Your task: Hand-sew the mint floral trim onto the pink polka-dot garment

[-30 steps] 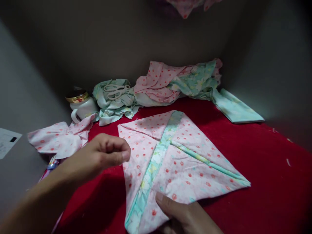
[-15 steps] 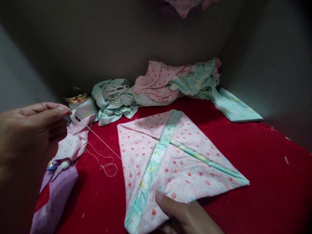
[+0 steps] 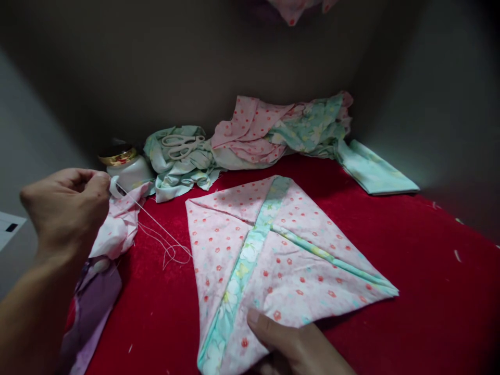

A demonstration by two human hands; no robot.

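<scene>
The folded cloth (image 3: 273, 255) is pale pink with small red dots, crossed by mint-green bands with white and yellow flowers. The table (image 3: 429, 291) is covered in deep red. The thread (image 3: 164, 245) is white. The jar (image 3: 127, 166) is white with a gold lid. The scissors (image 3: 182, 146) are cream, lying on mint-green floral fabric (image 3: 175, 166). The heap of scraps (image 3: 281, 130) mixes pink dotted and green floral. A lilac cloth (image 3: 94, 307) lies at the left.

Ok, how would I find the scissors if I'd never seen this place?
Start at the red cloth. Along its far edge lie crumpled fabrics; the scissors lie on the mint-green heap, right of the gold-lidded white jar. They are pale, looped handles, the only hard thing there.
</scene>
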